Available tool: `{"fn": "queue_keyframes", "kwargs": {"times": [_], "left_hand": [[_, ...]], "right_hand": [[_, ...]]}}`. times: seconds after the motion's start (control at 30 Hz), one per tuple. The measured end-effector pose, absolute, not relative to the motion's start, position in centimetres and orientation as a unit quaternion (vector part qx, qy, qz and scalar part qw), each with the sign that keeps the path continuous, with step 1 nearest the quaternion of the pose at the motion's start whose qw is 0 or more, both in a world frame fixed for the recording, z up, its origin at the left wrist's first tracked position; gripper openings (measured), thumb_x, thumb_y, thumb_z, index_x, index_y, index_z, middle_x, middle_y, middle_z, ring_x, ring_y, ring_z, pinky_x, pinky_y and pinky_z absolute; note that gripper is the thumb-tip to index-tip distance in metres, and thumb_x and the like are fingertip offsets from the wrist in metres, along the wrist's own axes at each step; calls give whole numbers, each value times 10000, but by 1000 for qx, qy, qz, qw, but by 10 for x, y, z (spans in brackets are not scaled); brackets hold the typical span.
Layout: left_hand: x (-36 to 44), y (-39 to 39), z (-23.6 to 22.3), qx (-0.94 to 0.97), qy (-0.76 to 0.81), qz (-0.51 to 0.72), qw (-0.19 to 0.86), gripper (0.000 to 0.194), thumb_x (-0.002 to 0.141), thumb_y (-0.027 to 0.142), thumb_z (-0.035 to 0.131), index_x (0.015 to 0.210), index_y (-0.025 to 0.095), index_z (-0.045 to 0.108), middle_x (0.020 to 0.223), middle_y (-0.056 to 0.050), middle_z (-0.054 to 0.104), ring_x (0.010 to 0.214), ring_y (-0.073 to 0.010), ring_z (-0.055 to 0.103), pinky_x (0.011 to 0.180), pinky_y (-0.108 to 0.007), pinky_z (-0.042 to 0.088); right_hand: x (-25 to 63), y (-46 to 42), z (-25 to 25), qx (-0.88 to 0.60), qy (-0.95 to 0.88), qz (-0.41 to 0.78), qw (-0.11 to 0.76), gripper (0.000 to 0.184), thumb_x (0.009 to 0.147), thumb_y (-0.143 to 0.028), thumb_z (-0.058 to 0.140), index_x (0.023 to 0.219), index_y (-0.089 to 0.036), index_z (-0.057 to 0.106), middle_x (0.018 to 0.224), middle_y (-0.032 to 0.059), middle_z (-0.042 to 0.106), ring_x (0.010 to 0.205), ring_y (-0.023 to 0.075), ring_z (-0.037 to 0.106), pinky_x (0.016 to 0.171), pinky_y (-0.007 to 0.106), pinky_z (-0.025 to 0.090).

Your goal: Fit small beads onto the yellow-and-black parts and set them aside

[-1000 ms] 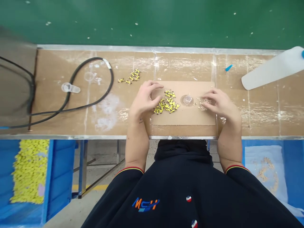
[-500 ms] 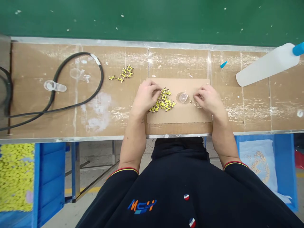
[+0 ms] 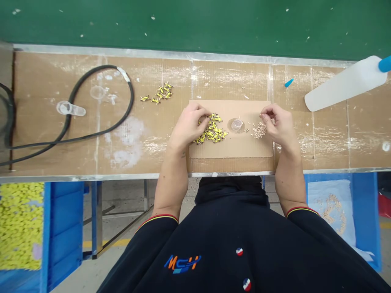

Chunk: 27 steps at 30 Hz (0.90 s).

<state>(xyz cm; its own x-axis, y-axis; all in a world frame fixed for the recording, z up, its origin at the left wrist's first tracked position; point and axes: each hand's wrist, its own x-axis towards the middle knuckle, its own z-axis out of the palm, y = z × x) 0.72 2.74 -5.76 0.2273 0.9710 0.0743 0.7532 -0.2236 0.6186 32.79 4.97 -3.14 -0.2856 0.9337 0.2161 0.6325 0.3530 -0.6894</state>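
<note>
1. Since the earlier frame, the right hand (image 3: 279,125) has moved to the right, so the pile of pale pieces (image 3: 260,130) is now uncovered; the left hand (image 3: 188,124) stays almost at the same place.
2. The only writing I can read is on the dark shirt (image 3: 210,228): a logo (image 3: 182,263) in orange and blue, which looks like "MCH".
3. The yellow pieces (image 3: 215,133) lie in a pile on the left part of the cardboard sheet (image 3: 232,150). They point in many directions, without one common long axis. The pale pieces, on its right part, are too small to tell their direction.
4. Between both piles there is a clear round object (image 3: 236,125).
5. The left fingers are bent narrowly at the yellow pile; I cannot tell whether they hold a piece.
6. The right thumb and forefinger are nearly meeting, just beside the pale pile; I cannot tell what is between them.
</note>
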Motion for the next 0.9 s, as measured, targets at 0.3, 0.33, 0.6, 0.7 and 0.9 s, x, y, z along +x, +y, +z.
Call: {"fn": "queue_keyframes", "kwargs": {"times": [0.3,0.33,0.6,0.7,0.9], "left_hand": [[15,27,-57,720,602,247,242,248,919,276,559,1059,182,740,1048,-97,723,1040,-248,666,1003,-425,540],[17,27,-58,720,604,247,236,278,921,292,565,1104,179,741,1070,-105,714,1065,-258,659,1017,-437,534],[23,26,-60,709,617,251,232,231,902,231,549,1004,190,752,1033,-104,691,1065,-268,647,997,-455,522],[23,26,-59,706,617,256,236,179,882,211,553,948,193,719,1014,-98,708,1066,-261,652,993,-438,524],[23,28,-60,703,612,264,247,98,871,188,562,894,220,651,1014,-75,748,1037,-250,673,994,-433,535]], "right_hand": [[322,47,-33,-480,-720,258,429,121,881,-340,687,959,-259,731,883,20,755,769,172,694,732,371,596],[322,47,-32,-474,-723,259,431,151,898,-343,681,1008,-264,749,927,28,767,806,178,711,748,377,603],[316,43,-31,-473,-719,279,426,148,950,-366,667,909,-277,777,889,23,793,859,196,750,813,408,628],[315,42,-35,-458,-685,325,463,154,945,-413,701,940,-278,775,908,18,806,848,187,762,813,402,647],[317,44,-35,-444,-683,318,485,194,904,-512,759,917,-323,798,914,15,780,868,204,752,807,443,656]]}}
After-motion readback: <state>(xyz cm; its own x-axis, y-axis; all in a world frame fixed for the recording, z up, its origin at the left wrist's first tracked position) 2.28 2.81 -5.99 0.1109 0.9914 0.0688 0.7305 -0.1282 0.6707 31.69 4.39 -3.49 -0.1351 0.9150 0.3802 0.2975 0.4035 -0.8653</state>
